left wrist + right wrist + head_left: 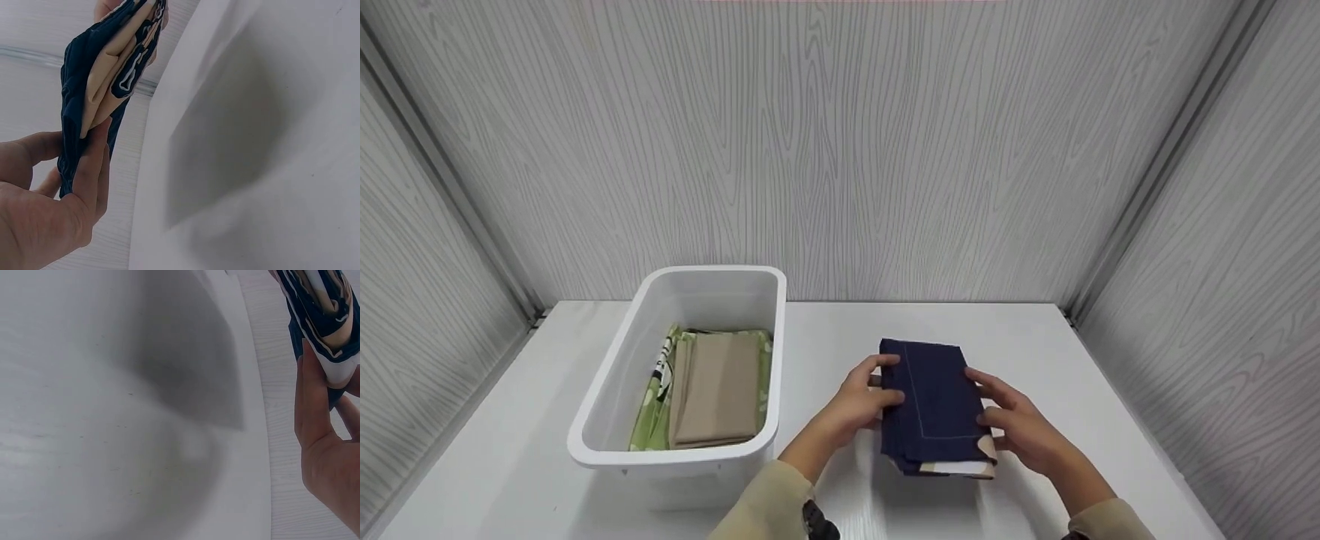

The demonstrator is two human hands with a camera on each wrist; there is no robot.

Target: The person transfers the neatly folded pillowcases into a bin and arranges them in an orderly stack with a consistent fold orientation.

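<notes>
A navy folded cloth [937, 397] with a light stitched line is held above the white table between both hands. Its layered edge shows beige and white patterned folds, seen in the left wrist view as a cloth bundle [107, 73] and in the right wrist view as stacked folds [326, 320]. My left hand [859, 397] pinches its left side, thumb on top and fingers beneath. On the right side, my right hand [1020, 427] grips the edge in the same way. The cloth's underside is hidden in the head view.
A white plastic bin [585, 427] stands on the table to the left. Inside lie a folded beige cloth [724, 386] and green patterned cloths [649, 416]. Grey wood-grain panels [840, 150] enclose the white table [825, 322] at the back and sides.
</notes>
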